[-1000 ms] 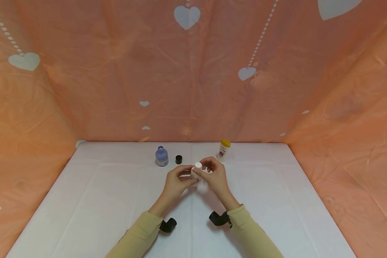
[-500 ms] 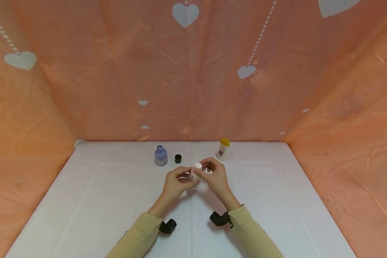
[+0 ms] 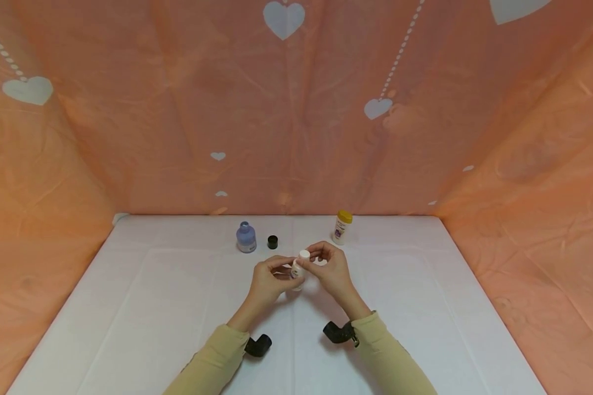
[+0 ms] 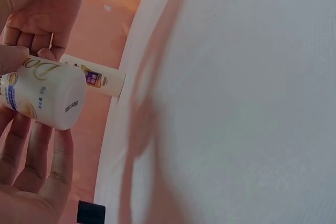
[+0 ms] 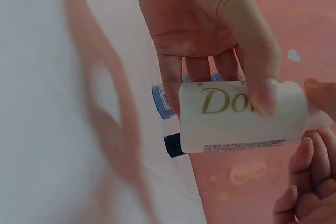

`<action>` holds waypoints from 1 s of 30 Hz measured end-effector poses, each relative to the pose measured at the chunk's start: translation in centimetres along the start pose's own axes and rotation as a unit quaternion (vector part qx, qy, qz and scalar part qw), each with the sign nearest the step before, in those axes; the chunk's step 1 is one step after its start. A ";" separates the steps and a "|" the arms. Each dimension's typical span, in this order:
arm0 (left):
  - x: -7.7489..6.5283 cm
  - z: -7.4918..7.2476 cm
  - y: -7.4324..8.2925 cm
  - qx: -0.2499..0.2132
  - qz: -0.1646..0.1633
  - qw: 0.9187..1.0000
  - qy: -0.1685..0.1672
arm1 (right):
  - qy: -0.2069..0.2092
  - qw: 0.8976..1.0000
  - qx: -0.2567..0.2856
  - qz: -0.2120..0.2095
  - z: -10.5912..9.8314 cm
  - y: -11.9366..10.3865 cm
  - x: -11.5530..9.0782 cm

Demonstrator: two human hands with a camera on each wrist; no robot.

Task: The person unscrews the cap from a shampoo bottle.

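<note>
In the head view, both hands hold a small white bottle above the table's middle. It stands nearly upright, with its white cap on top. My left hand grips the body, its thumb in front and fingers behind. At the top end, my right hand pinches around the cap, its thumb just below the cap's top. The right wrist view shows gold "Do" lettering on the bottle, partly covered by the left thumb. Seen from the left wrist, the bottle's base hangs free of the table.
Behind the hands stand a blue bottle without a cap, a black cap lying beside it, and a white bottle with a yellow lid at the right. A white cloth covers the table; orange curtains enclose three sides.
Both hands keep their hold on the white bottle, which has turned slightly so that its label shows more. The head view has shifted a little.
</note>
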State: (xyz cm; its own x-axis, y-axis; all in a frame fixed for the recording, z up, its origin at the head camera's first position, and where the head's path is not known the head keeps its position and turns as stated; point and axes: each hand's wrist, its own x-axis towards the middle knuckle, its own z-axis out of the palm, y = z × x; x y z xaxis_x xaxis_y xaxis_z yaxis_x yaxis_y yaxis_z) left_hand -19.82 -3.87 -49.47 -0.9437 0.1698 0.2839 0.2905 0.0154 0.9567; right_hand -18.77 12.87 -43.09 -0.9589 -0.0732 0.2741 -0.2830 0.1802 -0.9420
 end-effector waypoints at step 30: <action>-1.0 0.0 3.4 -0.011 -0.051 0.998 -0.027 | -0.061 0.997 0.020 -0.040 -0.5 -0.1 -0.1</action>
State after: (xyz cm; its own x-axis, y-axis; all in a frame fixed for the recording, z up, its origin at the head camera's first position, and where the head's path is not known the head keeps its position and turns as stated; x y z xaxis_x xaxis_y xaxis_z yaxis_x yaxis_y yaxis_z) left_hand -17.86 -4.03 -46.53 -0.9582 0.2214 0.1814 0.1892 0.0141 0.9818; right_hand -18.69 13.40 -42.92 -0.9235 -0.2047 0.3246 -0.3543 0.1300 -0.9261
